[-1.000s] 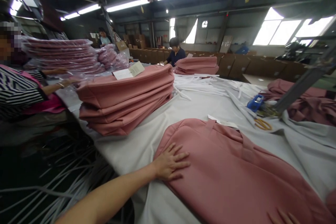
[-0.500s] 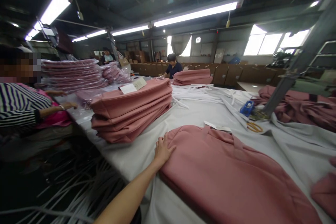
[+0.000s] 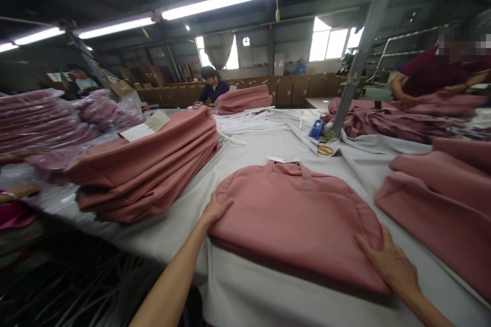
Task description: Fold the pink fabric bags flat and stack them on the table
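A pink bag (image 3: 291, 214) with two short handles lies flat before me, a white tag (image 3: 283, 160) at its top edge. My left hand (image 3: 216, 209) grips its left end, thumb on top and the other fingers over the side, partly hidden. At the opposite end my right hand (image 3: 392, 261) holds the lower right side, thumb on the upper face. To the left stands a stack of folded pink bags (image 3: 153, 163) with a tag (image 3: 148, 125) on top. More pink bags (image 3: 441, 199) lie to the right of my right hand.
White strips (image 3: 249, 123) lie across the cloth-covered table (image 3: 245, 163). A blue tape dispenser (image 3: 316, 129) and yellow-handled scissors (image 3: 325, 150) sit near a metal post (image 3: 360, 51). Plastic-wrapped bags (image 3: 34, 117) are piled far left. Co-workers stand behind and at both sides.
My right hand has come into view and holds the bag's right end. The bag now lies more squarely before me. The view has turned right, showing another worker and more pink bags.
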`<control>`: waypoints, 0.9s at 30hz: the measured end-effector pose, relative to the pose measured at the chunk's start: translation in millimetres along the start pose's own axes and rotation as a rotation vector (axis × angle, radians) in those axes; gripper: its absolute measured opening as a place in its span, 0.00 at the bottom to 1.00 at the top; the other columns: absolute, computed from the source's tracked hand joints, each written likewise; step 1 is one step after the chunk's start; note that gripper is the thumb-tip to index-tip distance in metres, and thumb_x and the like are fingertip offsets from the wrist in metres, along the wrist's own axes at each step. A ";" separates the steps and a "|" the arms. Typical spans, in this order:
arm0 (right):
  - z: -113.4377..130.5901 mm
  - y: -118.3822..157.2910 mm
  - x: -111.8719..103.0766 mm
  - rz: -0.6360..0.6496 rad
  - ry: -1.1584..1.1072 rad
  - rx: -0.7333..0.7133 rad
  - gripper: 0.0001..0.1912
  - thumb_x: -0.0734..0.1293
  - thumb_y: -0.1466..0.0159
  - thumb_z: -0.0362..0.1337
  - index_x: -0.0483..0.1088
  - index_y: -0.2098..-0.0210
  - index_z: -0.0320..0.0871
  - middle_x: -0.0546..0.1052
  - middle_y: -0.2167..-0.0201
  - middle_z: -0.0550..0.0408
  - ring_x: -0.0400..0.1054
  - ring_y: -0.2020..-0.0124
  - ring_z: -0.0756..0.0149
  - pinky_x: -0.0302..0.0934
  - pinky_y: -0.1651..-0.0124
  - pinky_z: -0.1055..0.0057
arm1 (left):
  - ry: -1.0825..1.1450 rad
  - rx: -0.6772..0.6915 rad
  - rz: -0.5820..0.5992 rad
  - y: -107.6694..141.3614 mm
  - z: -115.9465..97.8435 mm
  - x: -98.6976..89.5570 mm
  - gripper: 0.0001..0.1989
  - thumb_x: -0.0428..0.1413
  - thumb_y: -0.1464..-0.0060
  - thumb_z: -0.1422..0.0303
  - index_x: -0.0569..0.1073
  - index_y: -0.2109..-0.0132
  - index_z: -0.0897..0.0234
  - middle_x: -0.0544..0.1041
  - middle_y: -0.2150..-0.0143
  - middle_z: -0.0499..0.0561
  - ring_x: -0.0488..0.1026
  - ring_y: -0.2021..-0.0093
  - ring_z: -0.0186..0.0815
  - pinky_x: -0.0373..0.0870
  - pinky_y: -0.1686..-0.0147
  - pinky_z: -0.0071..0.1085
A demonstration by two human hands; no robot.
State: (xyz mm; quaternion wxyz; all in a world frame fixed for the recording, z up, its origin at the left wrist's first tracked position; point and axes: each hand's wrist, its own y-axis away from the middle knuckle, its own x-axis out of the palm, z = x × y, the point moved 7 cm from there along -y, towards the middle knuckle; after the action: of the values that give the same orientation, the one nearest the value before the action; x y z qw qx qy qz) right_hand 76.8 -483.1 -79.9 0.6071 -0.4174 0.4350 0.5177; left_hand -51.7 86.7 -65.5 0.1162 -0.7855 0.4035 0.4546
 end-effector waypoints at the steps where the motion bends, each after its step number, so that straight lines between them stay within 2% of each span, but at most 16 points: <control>1: -8.3 1.9 1.5 -0.007 -0.004 -0.013 0.48 0.52 0.42 0.68 0.44 0.33 0.41 0.74 0.61 0.37 0.72 0.63 0.39 0.65 0.62 0.47 | -0.007 0.001 0.004 7.8 3.0 -0.6 0.42 0.53 0.49 0.44 0.52 0.38 0.68 0.72 0.45 0.64 0.72 0.47 0.47 0.68 0.51 0.35; 3: -19.6 10.6 2.6 -0.049 -0.007 -0.139 0.44 0.55 0.41 0.63 0.47 0.34 0.44 0.73 0.56 0.37 0.72 0.66 0.41 0.66 0.64 0.45 | -0.026 0.003 0.012 26.9 11.5 0.6 0.40 0.53 0.49 0.44 0.55 0.39 0.69 0.74 0.48 0.64 0.74 0.50 0.48 0.69 0.53 0.35; 5: -17.6 26.8 -1.7 -0.140 0.017 -0.374 0.35 0.56 0.39 0.55 0.53 0.36 0.47 0.69 0.48 0.35 0.71 0.63 0.40 0.66 0.65 0.43 | -0.053 -0.005 -0.005 46.5 20.2 3.8 0.41 0.51 0.47 0.45 0.53 0.38 0.71 0.75 0.51 0.65 0.75 0.52 0.51 0.70 0.55 0.38; 6: -14.1 35.7 -6.5 -0.212 0.044 -0.465 0.32 0.56 0.38 0.51 0.55 0.37 0.46 0.67 0.44 0.34 0.71 0.60 0.38 0.65 0.63 0.41 | -0.061 -0.012 -0.022 54.9 23.1 5.7 0.43 0.50 0.46 0.45 0.49 0.36 0.73 0.74 0.50 0.67 0.74 0.51 0.53 0.70 0.54 0.41; 8: -3.6 48.8 -17.8 -0.368 0.121 -0.552 0.30 0.56 0.37 0.46 0.56 0.37 0.43 0.62 0.40 0.32 0.65 0.49 0.33 0.62 0.55 0.36 | -0.130 0.037 -0.111 66.8 19.8 6.2 0.43 0.48 0.43 0.47 0.42 0.32 0.71 0.68 0.43 0.71 0.69 0.44 0.57 0.66 0.49 0.48; 10: 13.9 55.6 -24.4 -0.465 0.186 -0.648 0.29 0.56 0.35 0.41 0.53 0.36 0.40 0.59 0.38 0.32 0.56 0.40 0.34 0.56 0.48 0.35 | -0.293 0.244 -0.245 75.2 -0.5 4.9 0.35 0.47 0.39 0.55 0.45 0.31 0.61 0.57 0.34 0.68 0.57 0.36 0.58 0.55 0.42 0.57; 11: 25.9 60.1 -24.2 -0.480 0.203 -0.772 0.28 0.56 0.35 0.38 0.53 0.36 0.41 0.60 0.38 0.34 0.54 0.38 0.37 0.54 0.45 0.36 | -0.391 0.406 -0.281 80.2 -14.9 7.8 0.30 0.47 0.38 0.59 0.49 0.32 0.54 0.54 0.32 0.63 0.52 0.33 0.57 0.49 0.39 0.59; 12: 37.8 67.0 -22.1 -0.477 0.214 -0.938 0.27 0.56 0.34 0.36 0.54 0.36 0.43 0.62 0.39 0.37 0.55 0.38 0.41 0.54 0.43 0.40 | -0.481 0.585 -0.269 86.4 -28.6 14.6 0.27 0.46 0.37 0.63 0.52 0.33 0.49 0.53 0.31 0.58 0.49 0.32 0.54 0.46 0.38 0.59; 13: 47.2 75.3 -19.3 -0.465 0.227 -1.106 0.26 0.57 0.34 0.36 0.56 0.37 0.44 0.65 0.40 0.40 0.58 0.39 0.46 0.55 0.43 0.44 | -0.543 0.745 -0.206 93.0 -38.7 23.9 0.26 0.45 0.37 0.65 0.52 0.33 0.45 0.54 0.31 0.54 0.48 0.31 0.51 0.45 0.36 0.58; 15: 57.0 89.6 -15.1 -0.442 0.277 -1.321 0.27 0.60 0.34 0.43 0.58 0.37 0.45 0.68 0.43 0.44 0.63 0.43 0.50 0.61 0.46 0.51 | -0.577 0.933 0.004 104.8 -46.9 42.1 0.28 0.44 0.36 0.62 0.46 0.32 0.43 0.54 0.31 0.51 0.49 0.32 0.48 0.48 0.36 0.55; 16: 59.9 94.2 -14.0 -0.421 0.312 -1.364 0.30 0.60 0.35 0.49 0.58 0.37 0.44 0.68 0.42 0.45 0.65 0.44 0.50 0.63 0.48 0.51 | -0.577 0.966 0.093 109.7 -47.5 48.6 0.30 0.45 0.36 0.58 0.43 0.31 0.44 0.52 0.30 0.53 0.49 0.32 0.50 0.49 0.37 0.57; 18: 65.2 101.3 -14.6 -0.382 0.367 -1.383 0.39 0.59 0.38 0.60 0.58 0.37 0.41 0.66 0.41 0.43 0.66 0.46 0.46 0.67 0.54 0.49 | -0.567 0.972 0.196 117.4 -46.8 56.3 0.37 0.46 0.41 0.47 0.40 0.31 0.45 0.44 0.29 0.58 0.45 0.32 0.59 0.48 0.39 0.65; 20: 71.3 108.0 -18.7 -0.388 0.373 -1.394 0.42 0.58 0.40 0.63 0.57 0.36 0.42 0.68 0.43 0.41 0.67 0.48 0.43 0.68 0.58 0.46 | -0.558 0.982 0.261 124.3 -46.6 61.7 0.42 0.48 0.48 0.40 0.41 0.32 0.43 0.36 0.29 0.60 0.39 0.32 0.67 0.44 0.43 0.73; 24: 79.0 112.3 -21.6 -0.480 0.350 -1.408 0.40 0.58 0.42 0.64 0.60 0.38 0.47 0.73 0.48 0.41 0.70 0.53 0.42 0.68 0.63 0.46 | -0.528 1.014 0.375 131.3 -46.1 68.5 0.45 0.48 0.53 0.36 0.41 0.32 0.40 0.30 0.29 0.59 0.34 0.34 0.72 0.41 0.46 0.77; 27: 76.6 107.7 -10.5 -0.513 0.383 -1.395 0.36 0.58 0.42 0.64 0.66 0.42 0.52 0.74 0.49 0.44 0.70 0.53 0.43 0.66 0.62 0.47 | -0.534 1.055 0.356 131.7 -45.6 70.9 0.45 0.49 0.53 0.36 0.42 0.32 0.41 0.31 0.29 0.60 0.34 0.34 0.74 0.44 0.47 0.76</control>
State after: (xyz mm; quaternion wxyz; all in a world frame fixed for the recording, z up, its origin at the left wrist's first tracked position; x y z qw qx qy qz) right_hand -23.6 -400.1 -54.9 0.2184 -0.8740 -0.0051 0.4341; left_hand -102.3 -61.0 -73.0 0.5086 -0.4017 0.6558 0.3873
